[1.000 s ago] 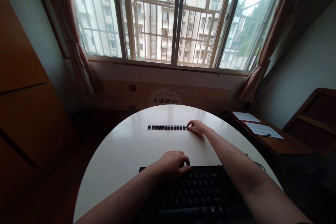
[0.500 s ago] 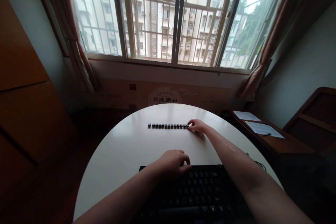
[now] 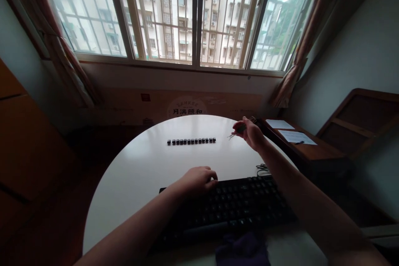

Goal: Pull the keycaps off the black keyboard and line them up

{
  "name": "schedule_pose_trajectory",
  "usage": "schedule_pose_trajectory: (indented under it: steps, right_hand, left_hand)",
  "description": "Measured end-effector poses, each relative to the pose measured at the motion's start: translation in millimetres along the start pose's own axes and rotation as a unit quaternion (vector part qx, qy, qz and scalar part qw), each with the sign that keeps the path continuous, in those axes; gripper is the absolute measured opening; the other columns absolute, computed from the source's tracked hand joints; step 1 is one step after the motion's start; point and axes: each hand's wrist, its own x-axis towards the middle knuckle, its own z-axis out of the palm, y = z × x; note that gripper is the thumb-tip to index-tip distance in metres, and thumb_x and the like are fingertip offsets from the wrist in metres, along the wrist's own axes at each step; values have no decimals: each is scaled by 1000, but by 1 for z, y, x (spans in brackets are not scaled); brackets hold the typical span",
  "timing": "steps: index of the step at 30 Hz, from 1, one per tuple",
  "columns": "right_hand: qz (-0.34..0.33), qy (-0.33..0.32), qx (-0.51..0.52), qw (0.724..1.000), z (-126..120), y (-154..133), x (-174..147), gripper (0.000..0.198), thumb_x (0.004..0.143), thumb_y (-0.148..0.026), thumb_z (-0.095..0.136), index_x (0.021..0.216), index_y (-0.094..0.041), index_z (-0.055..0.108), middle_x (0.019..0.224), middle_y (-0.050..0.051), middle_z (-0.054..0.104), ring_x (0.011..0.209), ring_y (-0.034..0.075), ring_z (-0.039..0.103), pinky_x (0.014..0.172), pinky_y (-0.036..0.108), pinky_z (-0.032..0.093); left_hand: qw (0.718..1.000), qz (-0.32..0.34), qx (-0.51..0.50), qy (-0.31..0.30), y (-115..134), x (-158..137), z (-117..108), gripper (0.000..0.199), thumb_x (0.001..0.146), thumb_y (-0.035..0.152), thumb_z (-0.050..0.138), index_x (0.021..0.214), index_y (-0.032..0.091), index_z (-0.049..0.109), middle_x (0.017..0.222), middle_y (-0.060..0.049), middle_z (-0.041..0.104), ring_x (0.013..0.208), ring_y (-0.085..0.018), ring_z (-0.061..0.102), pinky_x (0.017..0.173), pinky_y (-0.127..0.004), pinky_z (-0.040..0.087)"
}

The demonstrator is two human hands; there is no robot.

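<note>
My left hand lies at the far edge of a black keyboard. Its fingers are curled over that edge with the thumb on the near side. Farther out, my right hand is raised over the table's right rim, closed around a keycap puller. Thin wire prongs stick out of it to the left, and its body is partly hidden by the fingers. A straight row of small black keycaps stands on the white table, left of my right hand and apart from it.
The round white table has a cable behind the keyboard. Dark purple cloth lies in front. To the right, a wooden side table holds papers and a pen. A barred window is ahead.
My right hand has left the right end of the keycap row and moved right and up, with the keycap puller now showing. My left hand stays at the keyboard. The view has shifted.
</note>
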Motion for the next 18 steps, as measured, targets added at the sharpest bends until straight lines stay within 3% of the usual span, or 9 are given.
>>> schedule_pose_trajectory:
  steps: [2,4,6,8,10,12,16,18]
  right_hand:
    - [13,-42,81,996,-21,-6,-35,65,94,-66,23,86,-16,63,61,4,58,53,16,56,55,31,53]
    - [50,-80,121,988,-36,-5,-71,64,93,-69,27,88,-16,63,47,-2,48,38,12,45,42,27,46]
    - [93,-92,122,984,-45,4,-101,55,90,-68,39,91,-17,62,51,-2,52,37,11,47,37,24,42]
    - [117,-118,124,978,-47,15,-121,44,87,-61,54,96,-19,61,65,0,60,45,12,55,41,24,46]
    - [127,-130,126,975,-43,24,-132,39,83,-54,63,102,-20,60,76,0,62,52,13,59,44,25,49]
    - [125,-109,121,979,-37,33,-135,34,81,-48,63,101,-21,58,72,-2,59,49,12,56,41,23,44]
    - [91,-35,66,993,-26,46,-133,26,84,-45,45,83,-21,54,47,-8,35,34,9,33,33,21,25]
    - [82,-33,43,995,-24,52,-132,27,84,-44,40,81,-21,54,44,-8,30,34,11,29,33,23,24]
  left_hand:
    - [1000,2,2,-2,1,0,-1,30,90,39,46,100,25,71,102,-7,69,88,-23,63,72,-32,46]
    - [1000,-1,4,-7,2,1,-2,31,90,38,45,99,24,71,103,-7,69,88,-23,63,72,-32,46]
    - [1000,-2,9,-12,3,1,-3,30,90,37,45,99,24,71,103,-7,69,89,-24,63,73,-33,46]
    - [1000,1,14,-14,3,1,-3,29,90,36,45,99,24,70,103,-7,70,91,-25,63,74,-33,46]
    - [1000,0,13,-11,4,1,-3,29,90,35,45,99,24,70,102,-7,71,92,-26,63,75,-34,46]
    - [1000,-7,9,-7,6,1,-3,29,89,36,46,99,24,71,102,-7,71,92,-26,63,75,-34,46]
    - [1000,-19,10,-7,7,0,-4,30,89,38,47,98,24,71,102,-7,71,92,-25,63,75,-33,47]
    - [1000,-19,9,-8,6,1,-4,30,88,39,47,97,24,71,101,-7,71,92,-25,64,75,-33,47]
